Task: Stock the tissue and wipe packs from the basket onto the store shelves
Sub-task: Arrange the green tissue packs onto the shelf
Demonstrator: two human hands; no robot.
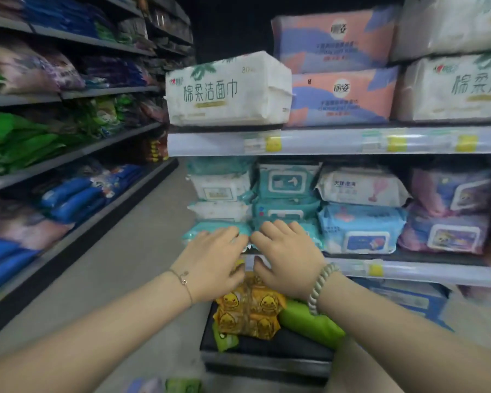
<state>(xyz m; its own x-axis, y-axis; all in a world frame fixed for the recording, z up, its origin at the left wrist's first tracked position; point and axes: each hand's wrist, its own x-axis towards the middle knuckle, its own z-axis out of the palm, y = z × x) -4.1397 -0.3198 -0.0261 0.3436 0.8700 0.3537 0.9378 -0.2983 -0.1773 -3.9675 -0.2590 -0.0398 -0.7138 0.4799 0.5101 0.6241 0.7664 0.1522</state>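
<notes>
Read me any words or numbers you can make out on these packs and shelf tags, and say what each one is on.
"棉柔洁面巾": white pack on the upper shelf.
"80", faint: same pack's top corner.
"棉柔", cut off by the frame: white pack at far right.
Pink and blue packs: logo and small print blurred.
Yellow shelf tags: unreadable.

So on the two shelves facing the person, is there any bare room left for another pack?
Little. On the upper shelf, only above the single white facial-tissue pack, beside the stacked pink packs. The lower shelf is crowded: wipe stacks reach nearly to the shelf above, and the left hand and right hand lie on the teal packs at its front.
</notes>
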